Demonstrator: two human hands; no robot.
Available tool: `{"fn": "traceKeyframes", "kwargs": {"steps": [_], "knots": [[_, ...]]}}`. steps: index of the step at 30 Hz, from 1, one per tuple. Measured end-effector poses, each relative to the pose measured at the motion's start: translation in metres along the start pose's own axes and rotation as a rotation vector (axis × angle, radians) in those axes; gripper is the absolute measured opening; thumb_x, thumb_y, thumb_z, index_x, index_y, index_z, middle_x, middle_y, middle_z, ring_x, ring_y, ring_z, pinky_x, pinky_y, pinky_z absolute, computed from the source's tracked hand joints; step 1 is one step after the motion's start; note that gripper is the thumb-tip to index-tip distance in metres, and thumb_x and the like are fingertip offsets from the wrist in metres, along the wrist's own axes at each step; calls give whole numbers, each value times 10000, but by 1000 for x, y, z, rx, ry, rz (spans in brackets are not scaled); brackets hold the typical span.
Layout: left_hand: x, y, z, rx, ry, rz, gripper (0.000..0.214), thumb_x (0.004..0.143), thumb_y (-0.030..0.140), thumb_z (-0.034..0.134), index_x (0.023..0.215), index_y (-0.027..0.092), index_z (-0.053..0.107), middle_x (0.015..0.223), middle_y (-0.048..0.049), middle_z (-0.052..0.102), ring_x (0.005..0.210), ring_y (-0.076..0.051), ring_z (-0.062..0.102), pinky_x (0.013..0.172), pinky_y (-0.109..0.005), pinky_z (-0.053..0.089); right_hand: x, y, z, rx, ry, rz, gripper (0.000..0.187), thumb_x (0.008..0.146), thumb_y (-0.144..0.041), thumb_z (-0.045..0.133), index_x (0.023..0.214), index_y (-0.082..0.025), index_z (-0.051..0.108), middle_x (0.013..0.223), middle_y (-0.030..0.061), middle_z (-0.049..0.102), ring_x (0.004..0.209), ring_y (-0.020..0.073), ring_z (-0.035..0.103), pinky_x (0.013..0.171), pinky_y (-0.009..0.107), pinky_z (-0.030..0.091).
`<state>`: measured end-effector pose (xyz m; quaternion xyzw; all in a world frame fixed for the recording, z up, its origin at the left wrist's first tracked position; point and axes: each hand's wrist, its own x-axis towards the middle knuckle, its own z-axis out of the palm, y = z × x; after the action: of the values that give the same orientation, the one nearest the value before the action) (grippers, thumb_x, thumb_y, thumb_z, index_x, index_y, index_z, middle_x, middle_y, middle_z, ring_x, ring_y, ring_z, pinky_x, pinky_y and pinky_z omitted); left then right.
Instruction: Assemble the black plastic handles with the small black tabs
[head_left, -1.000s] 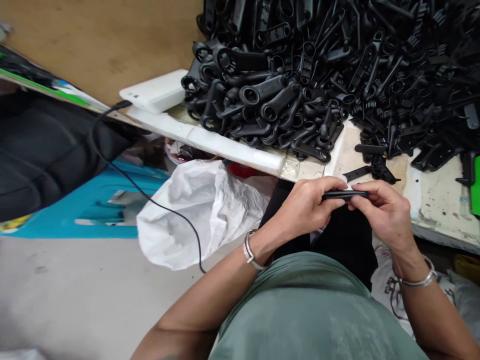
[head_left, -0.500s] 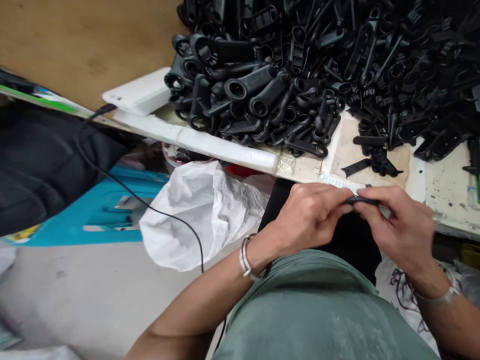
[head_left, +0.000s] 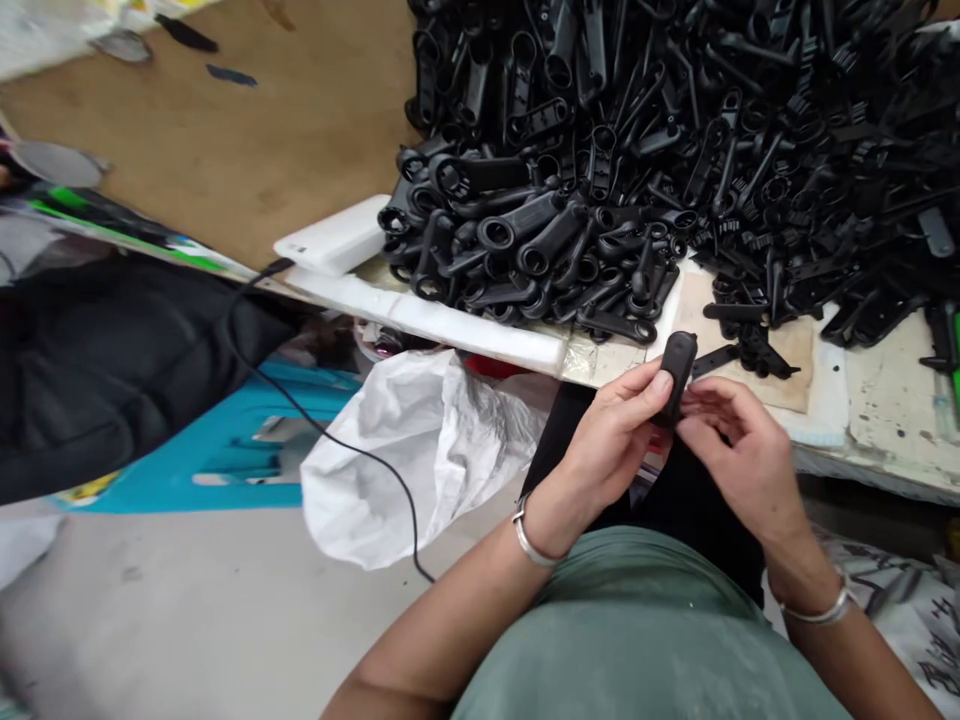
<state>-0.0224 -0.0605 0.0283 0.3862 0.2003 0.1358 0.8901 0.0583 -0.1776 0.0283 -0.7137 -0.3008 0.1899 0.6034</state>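
Black piece (head_left: 679, 362): one, long and rounded, raised on a tilt just before the bench (head_left: 889, 385).
Left hand (head_left: 607, 440): thumb on the face, fingers behind, closed in a pinch; a slackened thumb could let the piece slip onto the trousers (head_left: 701, 510) or floor (head_left: 202, 620).
Right hand (head_left: 746, 460): half-curled beside the lower end; whether it grips cannot be told. An unsure hold here might twist the piece free.
Loose pieces (head_left: 761, 352): few, near the right knuckles; a knock could scatter them.
Heap (head_left: 540, 245): black parts, deep; a bump might slide some off.
Cable (head_left: 352, 445): dangling from white box (head_left: 334, 235); a snag could drag the box.
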Motion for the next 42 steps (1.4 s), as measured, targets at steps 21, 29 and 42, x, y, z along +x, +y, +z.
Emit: {"fn": "traceKeyframes", "kwargs": {"steps": [21,29,42], "knots": [[24,2,-21,1347,-341,693,232,981,231,543,1157,139,663,897,-65,726,872,-197,644,860,-367,489,15,4,-34,-339,-53,-230,98,894,-200,684,981,-246,674,1005,15,669,954,190,643,787,305,541],[43,-8,-19,1261,-395,755,247,1000,253,491,1090,130,686,792,-55,662,804,-183,599,745,-307,484,21,5,-38,-422,35,-137,88,810,-259,745,836,-210,677,817,-5,696,739,172,637,602,269,488],[43,-6,-26,1183,-380,697,263,991,314,519,1062,133,696,797,-62,684,774,-178,599,721,-304,487,33,-1,-39,-428,-95,-42,107,824,-295,722,872,-205,690,842,5,717,632,154,591,586,296,444]]}}
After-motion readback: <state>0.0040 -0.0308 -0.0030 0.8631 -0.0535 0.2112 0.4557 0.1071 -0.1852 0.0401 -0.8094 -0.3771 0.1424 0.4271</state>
